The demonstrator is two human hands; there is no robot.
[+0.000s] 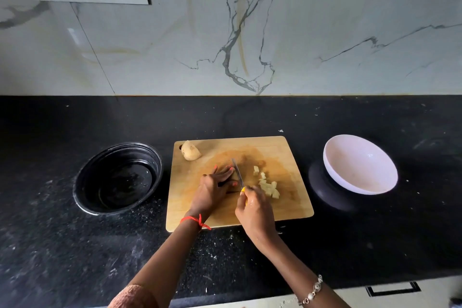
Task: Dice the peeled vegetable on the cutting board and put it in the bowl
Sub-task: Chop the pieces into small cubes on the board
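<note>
On the middle of the cutting board (287, 205), the left hand (212, 189) lies flat with fingers spread over the uncut piece, pinning it; that piece is hidden beneath. The right hand (255, 210) is closed on the knife (237, 172), blade just beside those fingers. Diced cubes (268, 186) sit right of the blade, toward the white bowl (360, 165) on the table, the board's right margin bare. A potato half (190, 150) waits at the far left corner.

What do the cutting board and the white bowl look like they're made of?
The cutting board looks like wood or bamboo: tan, matte, faint grain, darker where stained or wet. The white bowl is smooth and glossy with a highlight, so ceramic or melamine; I can't tell which.
</note>
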